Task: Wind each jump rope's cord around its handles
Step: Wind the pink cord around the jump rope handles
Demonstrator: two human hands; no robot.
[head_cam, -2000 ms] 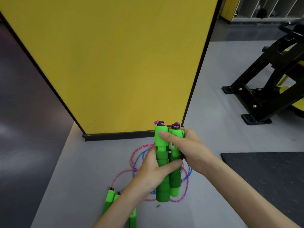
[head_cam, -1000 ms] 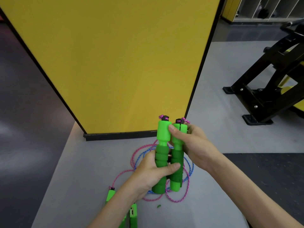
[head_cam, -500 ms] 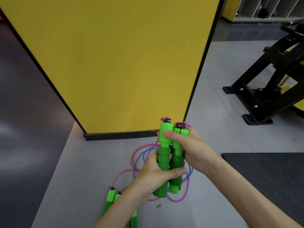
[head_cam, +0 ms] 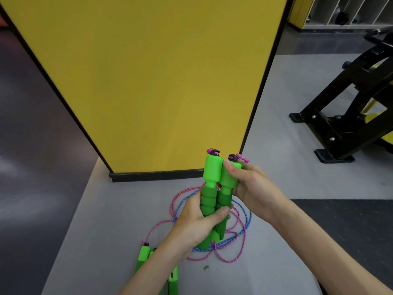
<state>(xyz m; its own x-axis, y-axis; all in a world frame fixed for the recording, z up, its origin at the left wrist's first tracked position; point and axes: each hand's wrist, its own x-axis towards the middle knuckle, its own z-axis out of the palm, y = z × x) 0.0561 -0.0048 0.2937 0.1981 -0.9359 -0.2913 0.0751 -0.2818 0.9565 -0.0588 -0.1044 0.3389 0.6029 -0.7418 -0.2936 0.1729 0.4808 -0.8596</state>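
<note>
Left hand [head_cam: 197, 222], right hand [head_cam: 253, 192] gripping ribbed foam handles [head_cam: 211, 173], braided cord [head_cam: 244, 239] coils

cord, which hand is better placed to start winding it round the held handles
Right, probably. The left hand grips both handles low down, steadying them; the right hand only pinches one handle's top, beside where the pink cord emerges.

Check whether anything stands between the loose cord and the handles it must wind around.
Nothing solid does. The left hand and right hand hold the handles upright above the floor. The pink cord below them lies looped together with a blue cord, which might snag it.
</note>
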